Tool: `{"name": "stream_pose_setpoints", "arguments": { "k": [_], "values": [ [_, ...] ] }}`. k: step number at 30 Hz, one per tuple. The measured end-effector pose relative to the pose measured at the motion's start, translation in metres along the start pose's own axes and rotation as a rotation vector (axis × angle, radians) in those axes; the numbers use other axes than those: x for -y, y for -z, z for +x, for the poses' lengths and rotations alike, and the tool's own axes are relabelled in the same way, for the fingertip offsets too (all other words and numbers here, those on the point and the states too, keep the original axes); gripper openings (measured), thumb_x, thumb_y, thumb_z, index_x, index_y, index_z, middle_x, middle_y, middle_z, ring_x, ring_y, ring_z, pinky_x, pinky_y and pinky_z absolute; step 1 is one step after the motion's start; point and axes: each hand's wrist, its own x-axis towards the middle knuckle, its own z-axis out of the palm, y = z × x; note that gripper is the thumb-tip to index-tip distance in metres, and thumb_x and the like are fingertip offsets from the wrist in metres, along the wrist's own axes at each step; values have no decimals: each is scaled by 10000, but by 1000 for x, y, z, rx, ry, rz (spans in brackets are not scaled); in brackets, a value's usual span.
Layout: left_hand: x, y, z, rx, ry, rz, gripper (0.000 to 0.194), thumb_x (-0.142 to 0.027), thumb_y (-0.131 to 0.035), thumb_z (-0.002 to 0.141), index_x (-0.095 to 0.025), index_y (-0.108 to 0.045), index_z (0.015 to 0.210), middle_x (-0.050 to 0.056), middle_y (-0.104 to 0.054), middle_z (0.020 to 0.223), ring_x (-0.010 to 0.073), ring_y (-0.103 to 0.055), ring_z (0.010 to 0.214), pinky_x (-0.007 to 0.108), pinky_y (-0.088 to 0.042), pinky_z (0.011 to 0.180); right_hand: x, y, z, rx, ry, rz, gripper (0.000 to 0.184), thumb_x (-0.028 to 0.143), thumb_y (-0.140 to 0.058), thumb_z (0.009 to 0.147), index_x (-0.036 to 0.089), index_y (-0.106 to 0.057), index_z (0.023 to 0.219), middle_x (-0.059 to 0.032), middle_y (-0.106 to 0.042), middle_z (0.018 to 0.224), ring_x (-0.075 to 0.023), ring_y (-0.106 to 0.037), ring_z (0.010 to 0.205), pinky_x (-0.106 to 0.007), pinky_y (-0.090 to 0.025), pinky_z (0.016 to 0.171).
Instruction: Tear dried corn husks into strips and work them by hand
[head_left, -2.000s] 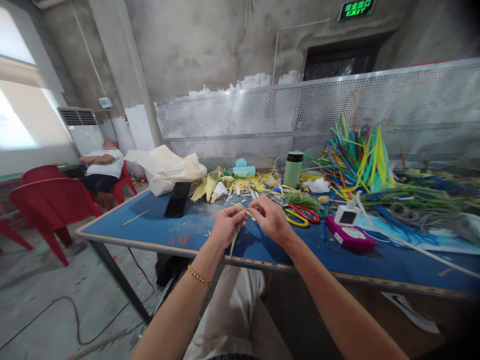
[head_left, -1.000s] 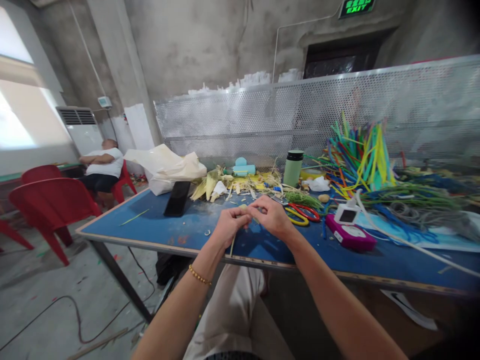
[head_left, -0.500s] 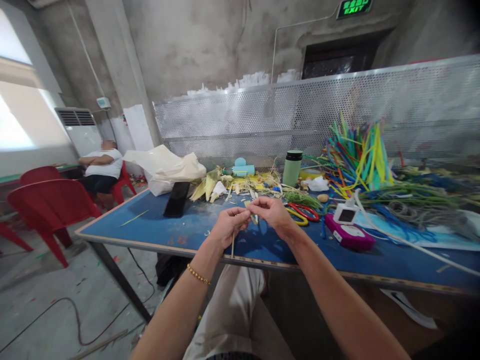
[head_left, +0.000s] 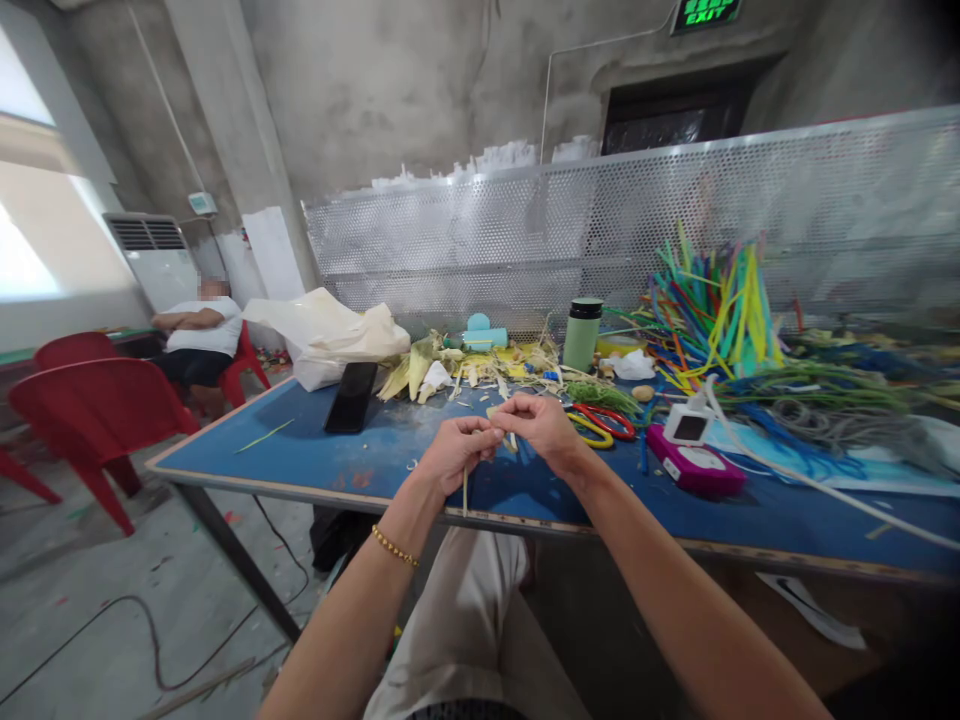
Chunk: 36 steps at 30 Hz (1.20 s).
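Observation:
My left hand (head_left: 460, 452) is closed in a pinch on a thin pale strip (head_left: 465, 492), which looks like dried husk or straw and hangs below the fingers. Close against it, my right hand (head_left: 541, 430) pinches too, its fingertips meeting the left ones. Whatever lies between the right fingertips is too small and covered to make out. Both hands are above the front of the blue table (head_left: 405, 440). Just beyond the right hand lie scissors with yellow handles (head_left: 592, 432) and scissors with red handles (head_left: 611, 422).
A black phone (head_left: 351, 397), a white bag (head_left: 337, 335), husk scraps (head_left: 416, 370) and a green bottle (head_left: 582, 335) stand or lie behind my hands. To the right are a purple box (head_left: 694, 462), a white cable (head_left: 817, 487) and colourful strips (head_left: 739, 310). A person (head_left: 196, 335) sits far left.
The view has shifted very slightly. Both hands stay pinched together in nearly the same place, with the pale strip still hanging from the left one.

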Motion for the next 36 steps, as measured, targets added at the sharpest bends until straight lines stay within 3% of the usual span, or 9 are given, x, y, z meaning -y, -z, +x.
{"name": "stream_pose_setpoints", "arguments": {
  "k": [14, 20, 27, 36],
  "values": [
    [1, 0, 0, -26, -14, 51, 301, -256, -850, 514, -93, -622, 625, 3, -570, 562, 54, -462, 482, 217, -316, 503, -8, -1, 3, 9, 97, -114, 218, 362, -678, 694, 144, -681, 691, -18, -649, 639, -123, -561, 576, -233, -429, 543],
    [-4, 2, 2, -100, -26, -75, 258, -224, -827, 547, -101, -626, 653, 7, -577, 591, 53, -489, 509, 204, -361, 528, -4, 2, 2, -5, 89, -274, 304, 374, -488, 858, 152, -691, 817, -5, -598, 517, -132, -541, 459, -250, -420, 499],
    [-4, 3, 4, -162, -71, -73, 246, -225, -810, 548, -100, -610, 617, 8, -561, 552, 61, -479, 478, 209, -331, 494, -8, 3, -1, 47, 247, -469, 157, 271, -560, 804, 162, -657, 743, -22, -646, 660, -128, -544, 576, -238, -403, 558],
    [-2, 6, 3, -113, -98, -48, 313, -267, -835, 535, -114, -571, 605, 2, -562, 554, 59, -471, 473, 212, -318, 494, -1, 2, -3, 65, 260, -467, 130, 243, -558, 786, 170, -627, 703, 5, -611, 626, -109, -503, 560, -222, -378, 551]
  ]
}}
